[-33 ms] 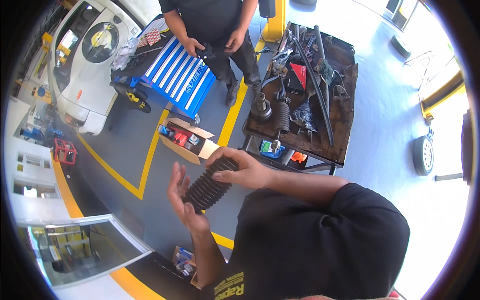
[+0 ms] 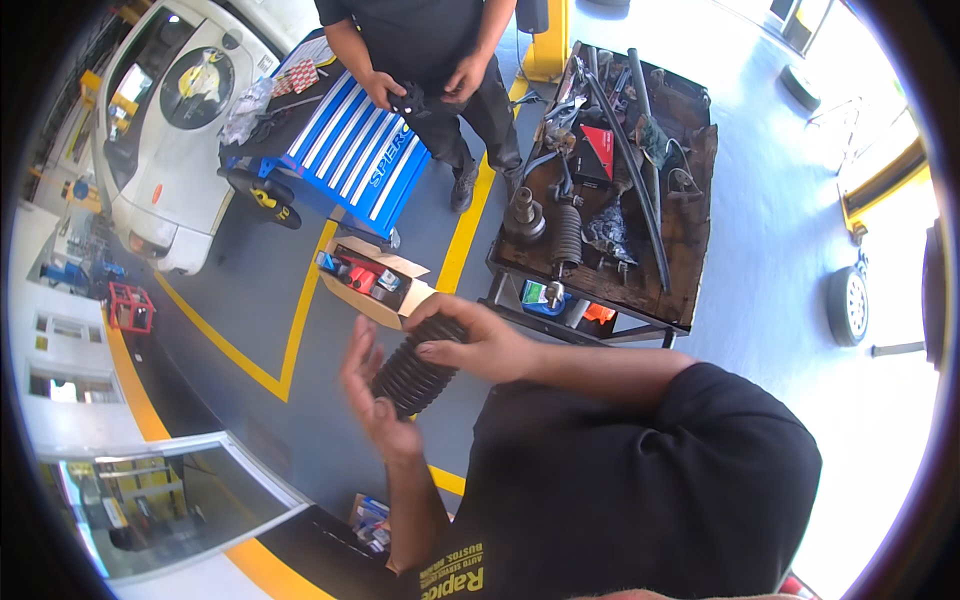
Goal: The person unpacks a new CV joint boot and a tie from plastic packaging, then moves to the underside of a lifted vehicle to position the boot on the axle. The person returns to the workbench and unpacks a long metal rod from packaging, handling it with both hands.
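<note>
A black ribbed rubber bellows boot (image 2: 415, 378) is held aslant in front of my chest. My right hand (image 2: 470, 340) wraps round its upper end, thumb lying across the ribs. At the lower end, my left hand (image 2: 378, 390) cups the boot between thumb and palm. Its fingers reach up along the far side and are slightly smeared by motion. Similar ribbed bellows (image 2: 567, 235) sit on a steering rack part on the worn metal work table (image 2: 690, 230). Beside them stands a dark metal joint part (image 2: 524, 215).
Across from me a person (image 2: 425, 60) handles a small black part (image 2: 408, 98) beside a blue tool cabinet (image 2: 350, 150). An open cardboard box (image 2: 365, 300) sits on the floor. Long bars (image 2: 630, 180) and a red-and-black box (image 2: 597, 152) lie on the table. A white vehicle (image 2: 170, 150) stands far left.
The boot and both my hands have shifted only slightly, my left fingers blurring. The other person's hand has moved closer to the small black part.
</note>
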Motion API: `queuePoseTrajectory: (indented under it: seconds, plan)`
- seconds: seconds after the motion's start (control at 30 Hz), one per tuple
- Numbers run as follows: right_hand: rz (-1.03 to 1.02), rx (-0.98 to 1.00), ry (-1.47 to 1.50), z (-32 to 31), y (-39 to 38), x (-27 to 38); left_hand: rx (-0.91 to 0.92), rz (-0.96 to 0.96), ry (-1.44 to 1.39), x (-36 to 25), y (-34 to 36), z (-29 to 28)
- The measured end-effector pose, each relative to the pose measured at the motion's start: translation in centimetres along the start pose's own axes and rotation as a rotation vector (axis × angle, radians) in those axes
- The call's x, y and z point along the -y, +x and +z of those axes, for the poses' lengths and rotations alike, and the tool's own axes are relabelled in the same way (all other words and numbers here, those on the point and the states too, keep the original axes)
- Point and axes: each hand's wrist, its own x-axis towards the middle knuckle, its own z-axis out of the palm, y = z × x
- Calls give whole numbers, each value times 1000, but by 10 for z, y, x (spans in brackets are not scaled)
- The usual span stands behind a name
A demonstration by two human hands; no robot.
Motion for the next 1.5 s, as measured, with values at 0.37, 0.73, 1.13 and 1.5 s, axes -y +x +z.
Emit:
queuePoseTrajectory:
  seconds: [0.37, 0.73, 1.13, 1.5]
  plan:
    - [-213, -387, -266, -44, 114, 2, 238, 246, -288, 60, 175, 48]
    - [-262, -922, 39, -115, 201, 5, 593, 21, -1007, 145, 385, 88]
    - [-494, -1100, 484, -121, 223, -22, 780, 324, -764, 186, 460, 86]
    - [24, -1045, -167, -110, 248, -76, 1054, -27, -550, 266, 459, 45]
